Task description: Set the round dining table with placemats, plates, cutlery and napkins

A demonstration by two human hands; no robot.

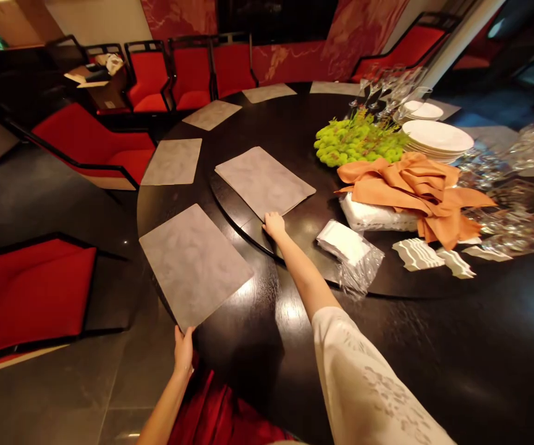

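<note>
A grey placemat (196, 266) lies at the near left rim of the dark round table, its near corner pinched between the thumb and fingers of my left hand (183, 351). My right arm reaches forward over the table. At its end, my right hand (274, 225) is closed on the near corner of a small stack of grey placemats (264, 179), which rests on the raised round turntable (301, 256). Some of the fingers of this hand are hidden by the back of the hand. Just right of the right forearm is a plastic-wrapped white packet (345, 242).
More placemats (174, 162) line the far rim. On the turntable stand green foliage (360, 141), stacked white plates (436, 137), orange napkins (406, 179), wavy white rests (419, 254) and many glasses (387, 93). Red chairs (30, 287) surround the table (258, 321).
</note>
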